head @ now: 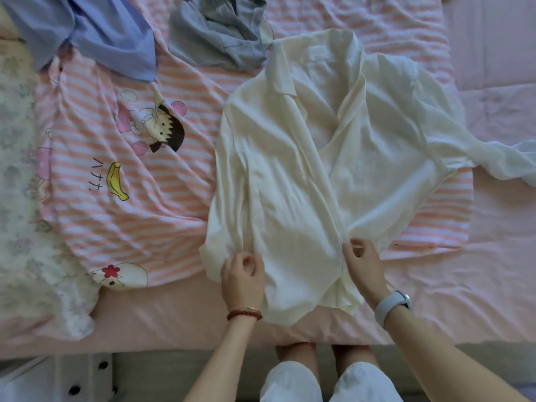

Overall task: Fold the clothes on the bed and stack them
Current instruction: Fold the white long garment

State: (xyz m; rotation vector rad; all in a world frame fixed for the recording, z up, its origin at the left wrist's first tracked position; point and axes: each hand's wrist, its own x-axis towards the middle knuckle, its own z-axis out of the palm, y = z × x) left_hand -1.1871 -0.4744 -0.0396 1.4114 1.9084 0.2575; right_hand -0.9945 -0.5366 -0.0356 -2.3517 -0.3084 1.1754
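Note:
A cream collared shirt (293, 181) lies front-up on the bed, collar pointing away from me, its left side folded inward and its right sleeve trailing off to the right. My left hand (242, 278) pinches the hem at the shirt's lower left corner. My right hand (362, 264) pinches the lower edge of the front placket near the middle. A blue shirt (95, 30) lies crumpled at the far left. Beside it, a grey garment (217, 36) is bunched at the top centre.
A pink-and-white striped blanket (136, 181) with cartoon prints covers the middle of the bed under the clothes. A pale floral quilt (20, 198) lies along the left. The pink sheet (464, 285) shows at right and front. The bed's front edge runs just above my knees.

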